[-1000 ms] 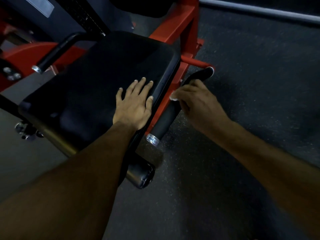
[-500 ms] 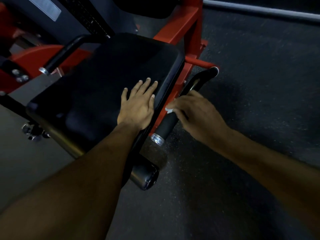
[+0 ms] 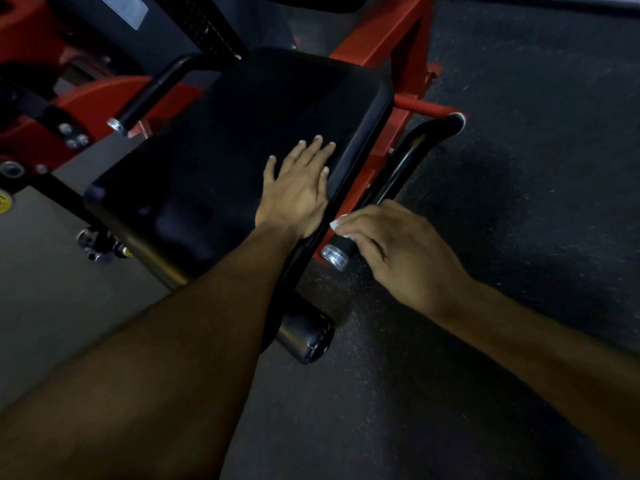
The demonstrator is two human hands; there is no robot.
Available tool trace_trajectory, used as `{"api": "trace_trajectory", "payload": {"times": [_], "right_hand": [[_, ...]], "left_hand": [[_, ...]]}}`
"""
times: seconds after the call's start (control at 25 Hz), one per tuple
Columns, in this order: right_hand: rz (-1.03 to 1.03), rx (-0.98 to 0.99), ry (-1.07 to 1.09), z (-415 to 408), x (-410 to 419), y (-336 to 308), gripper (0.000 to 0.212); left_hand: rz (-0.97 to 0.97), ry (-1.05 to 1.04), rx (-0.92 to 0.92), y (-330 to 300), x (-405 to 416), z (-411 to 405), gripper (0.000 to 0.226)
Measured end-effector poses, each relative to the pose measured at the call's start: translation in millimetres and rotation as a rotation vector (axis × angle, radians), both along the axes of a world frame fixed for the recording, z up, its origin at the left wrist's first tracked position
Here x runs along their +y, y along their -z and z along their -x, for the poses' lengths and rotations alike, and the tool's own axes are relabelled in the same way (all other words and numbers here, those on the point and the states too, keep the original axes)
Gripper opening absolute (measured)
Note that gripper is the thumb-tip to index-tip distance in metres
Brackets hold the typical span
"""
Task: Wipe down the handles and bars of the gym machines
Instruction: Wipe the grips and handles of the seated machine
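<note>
A black side handle (image 3: 405, 164) with a silver end cap runs along the right of the machine's black seat pad (image 3: 225, 147). My right hand (image 3: 398, 251) curls over the handle's near end and pinches a small white wipe (image 3: 341, 225) against it. Most of the wipe is hidden under my fingers. My left hand (image 3: 298, 192) lies flat on the seat pad's right edge, fingers spread, holding nothing. A matching black handle (image 3: 149, 95) sticks out on the seat's left side.
The red machine frame (image 3: 377, 39) rises behind the seat, with a dark weight stack guard (image 3: 194, 22) at the back left. A black roller pad (image 3: 304, 337) juts out below the seat front. Dark speckled rubber floor (image 3: 519, 202) spreads to the right.
My right hand has slid down the right handle with the wipe, from its middle to just above the silver end cap. My left hand stays flat on the seat.
</note>
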State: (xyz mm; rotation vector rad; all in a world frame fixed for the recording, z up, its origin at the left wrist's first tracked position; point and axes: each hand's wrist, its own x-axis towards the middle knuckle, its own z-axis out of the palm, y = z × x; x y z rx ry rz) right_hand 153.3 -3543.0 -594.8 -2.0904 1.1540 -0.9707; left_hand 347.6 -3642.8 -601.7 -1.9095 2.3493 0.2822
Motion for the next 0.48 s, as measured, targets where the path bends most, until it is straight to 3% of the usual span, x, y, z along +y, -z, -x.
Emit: {"api": "trace_trajectory", "payload": {"times": [0.12, 0.32, 0.48], "right_hand": [[0.003, -0.055, -0.059, 16.7, -2.1, -3.8, 0.024], [-0.238, -0.377, 0.159, 29.2, -21.0, -8.4, 0.014], [-0.328, -0.221, 0.184, -10.3, -4.8, -14.7, 0.011]], "left_hand": [[0.021, -0.009, 0.059, 1.1, -1.7, -1.6, 0.049], [0.058, -0.054, 0.148, 2.3, -4.3, -3.9, 0.049], [0.058, -0.054, 0.129, 2.2, -4.3, -1.6, 0.048]]}}
